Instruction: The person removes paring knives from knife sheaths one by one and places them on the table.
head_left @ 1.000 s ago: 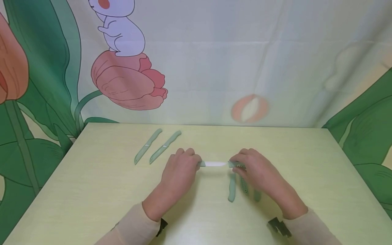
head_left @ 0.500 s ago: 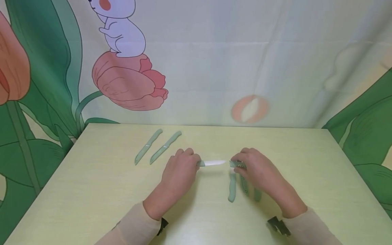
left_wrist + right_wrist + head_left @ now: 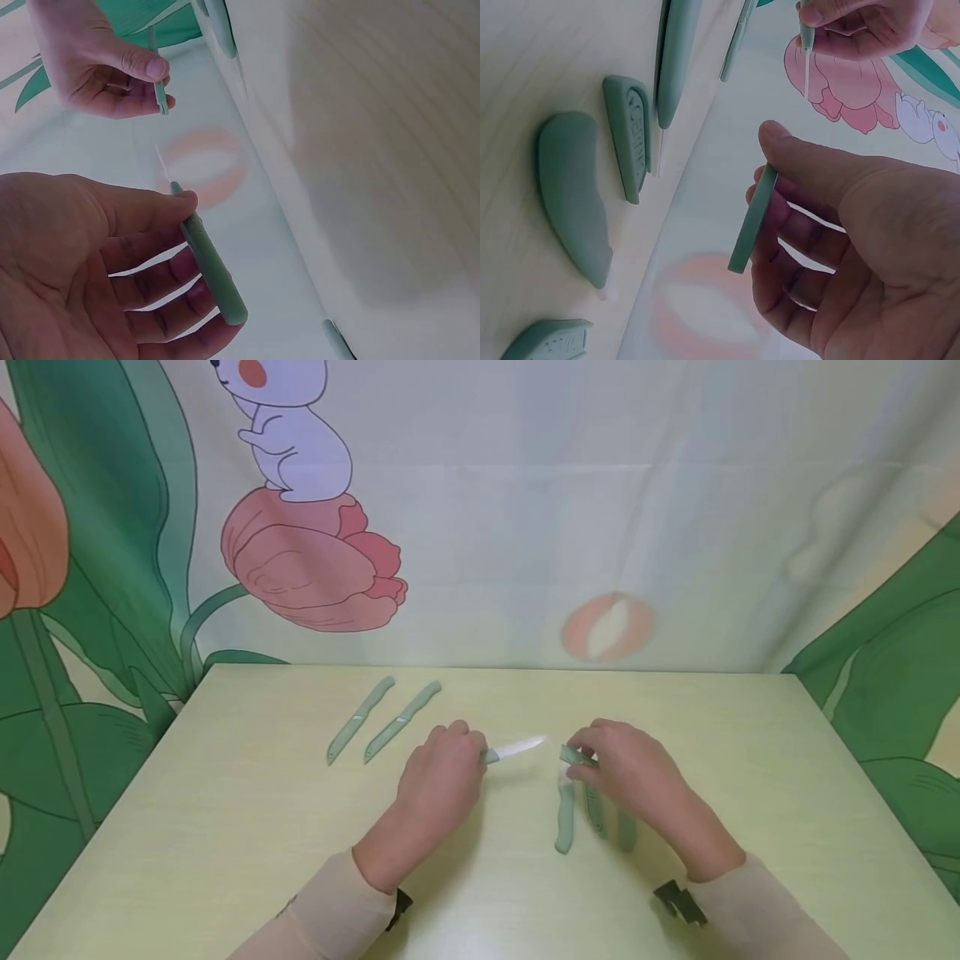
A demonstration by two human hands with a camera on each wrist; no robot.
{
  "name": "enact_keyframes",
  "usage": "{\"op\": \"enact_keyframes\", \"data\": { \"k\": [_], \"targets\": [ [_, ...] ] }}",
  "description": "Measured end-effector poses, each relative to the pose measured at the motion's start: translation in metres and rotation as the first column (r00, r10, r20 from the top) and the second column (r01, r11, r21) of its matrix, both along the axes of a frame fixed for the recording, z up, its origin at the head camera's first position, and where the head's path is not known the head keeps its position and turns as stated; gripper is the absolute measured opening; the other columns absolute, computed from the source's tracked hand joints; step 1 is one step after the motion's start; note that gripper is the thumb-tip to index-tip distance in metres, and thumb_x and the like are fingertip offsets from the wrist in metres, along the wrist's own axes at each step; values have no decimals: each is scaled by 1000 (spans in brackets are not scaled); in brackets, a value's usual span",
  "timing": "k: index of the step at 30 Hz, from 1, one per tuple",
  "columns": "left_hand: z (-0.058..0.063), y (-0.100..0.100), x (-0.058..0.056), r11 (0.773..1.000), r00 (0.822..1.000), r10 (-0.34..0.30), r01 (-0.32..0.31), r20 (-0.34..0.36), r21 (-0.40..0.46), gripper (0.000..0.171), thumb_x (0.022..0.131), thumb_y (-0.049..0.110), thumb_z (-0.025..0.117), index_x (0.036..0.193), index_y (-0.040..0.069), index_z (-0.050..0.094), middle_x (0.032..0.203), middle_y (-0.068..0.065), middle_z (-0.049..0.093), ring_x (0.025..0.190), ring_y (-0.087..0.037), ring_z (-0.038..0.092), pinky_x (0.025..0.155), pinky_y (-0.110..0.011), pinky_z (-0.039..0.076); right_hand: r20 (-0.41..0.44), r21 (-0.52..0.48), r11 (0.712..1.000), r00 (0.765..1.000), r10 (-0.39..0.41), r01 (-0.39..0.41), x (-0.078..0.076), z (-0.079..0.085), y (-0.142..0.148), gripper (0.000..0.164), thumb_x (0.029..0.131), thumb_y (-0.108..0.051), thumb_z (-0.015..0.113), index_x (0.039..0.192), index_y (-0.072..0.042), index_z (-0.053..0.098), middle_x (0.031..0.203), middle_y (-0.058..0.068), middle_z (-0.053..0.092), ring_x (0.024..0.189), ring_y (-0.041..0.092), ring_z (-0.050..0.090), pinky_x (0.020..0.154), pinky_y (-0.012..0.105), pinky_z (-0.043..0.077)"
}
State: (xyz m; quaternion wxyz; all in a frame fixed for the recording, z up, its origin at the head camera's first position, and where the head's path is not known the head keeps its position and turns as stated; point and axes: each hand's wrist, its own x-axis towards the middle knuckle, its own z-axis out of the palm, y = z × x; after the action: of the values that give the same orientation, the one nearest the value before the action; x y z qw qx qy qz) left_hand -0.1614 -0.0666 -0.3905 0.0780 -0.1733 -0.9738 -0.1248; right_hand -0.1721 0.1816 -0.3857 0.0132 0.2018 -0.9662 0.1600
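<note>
My left hand (image 3: 441, 781) grips a small knife (image 3: 216, 274) by its pale green handle, with the thumb near the blade end. Its bare white blade points right and slightly away in the head view. Facing it across a small gap, a pale green blade sheath (image 3: 751, 221) is pinched between thumb and fingers of my right hand (image 3: 636, 770). Beneath that hand, on the table, lie an unsheathed knife (image 3: 565, 822), a loose sheath (image 3: 595, 810) and another green handle (image 3: 627, 831). My right hand partly hides these in the head view.
Two sheathed knives (image 3: 360, 720) (image 3: 402, 722) lie side by side, slanted, at the back left of the pale wooden table (image 3: 225, 827). Another sheath (image 3: 551, 341) shows at the lower edge of the right wrist view. A printed cloth (image 3: 480, 543) hangs behind the table.
The blade tip has drawn away from the sheath's mouth, and the gap has widened. The knife now tilts with its tip farther from me. Both hands keep their holds.
</note>
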Motion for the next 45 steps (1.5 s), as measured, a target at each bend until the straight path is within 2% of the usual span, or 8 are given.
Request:
{"op": "enact_keyframes", "data": {
  "k": [8,16,21,31,35,38,42,45],
  "targets": [
    [0,0,-1,999,998,34,-36,61,26,11,97,7,74,86,6,70,80,-3,54,74,-22,55,56,-33,50,62,-22,998,997,-51,52,-5,2,-8,22,91,-18,86,109,-9,77,96,0,71,87,18,66,72,37,56],
    [-1,2,-1,995,990,56,-66,132,71,13,97,4,72,87,1,63,80,-6,52,70,-21,54,54,-32,49,178,-58,994,981,-76,88,-10,3,-14,38,94,-20,83,126,-8,69,96,3,72,78,17,65,72,37,55],
    [0,4,-3,991,980,54,-76,193,112,12,97,3,70,89,-1,63,78,-6,52,67,-19,52,55,-31,48,224,-99,988,970,-97,121,-14,2,-20,35,96,-23,80,125,-6,68,95,5,72,80,19,67,75,38,56],
    [-5,10,-10,973,942,45,-117,333,198,16,97,4,72,89,0,58,74,-8,56,60,-19,50,52,-29,42,316,-105,967,929,-190,234,-19,-2,-38,43,97,-25,80,127,2,65,96,9,72,79,19,67,72,36,57],
    [-8,13,-11,970,930,55,-136,364,200,17,97,5,72,91,-1,57,75,-9,56,60,-20,50,51,-29,43,335,-97,961,918,-214,260,-18,-4,-45,43,96,-25,80,127,1,65,98,10,72,77,19,65,69,35,55],
    [-12,15,-13,966,917,74,-163,393,199,18,97,6,72,97,-1,56,77,-10,56,60,-21,51,51,-30,44,348,-74,960,909,-231,272,-17,-6,-50,41,96,-25,81,124,1,65,108,13,72,76,20,63,67,33,54],
    [-18,21,-15,963,903,93,-189,420,192,22,98,6,72,106,-3,53,79,-12,57,61,-22,54,51,-32,45,372,-53,954,892,-255,294,-17,-9,-57,40,95,-24,81,121,2,65,119,16,69,82,21,62,72,34,54],
    [-21,25,-15,967,899,95,-185,427,174,26,97,6,73,109,-4,52,81,-14,57,62,-24,55,53,-34,47,383,-39,954,886,-261,298,-16,-11,-61,38,95,-23,81,118,1,65,118,15,69,85,22,62,74,36,55]
  ]
}}
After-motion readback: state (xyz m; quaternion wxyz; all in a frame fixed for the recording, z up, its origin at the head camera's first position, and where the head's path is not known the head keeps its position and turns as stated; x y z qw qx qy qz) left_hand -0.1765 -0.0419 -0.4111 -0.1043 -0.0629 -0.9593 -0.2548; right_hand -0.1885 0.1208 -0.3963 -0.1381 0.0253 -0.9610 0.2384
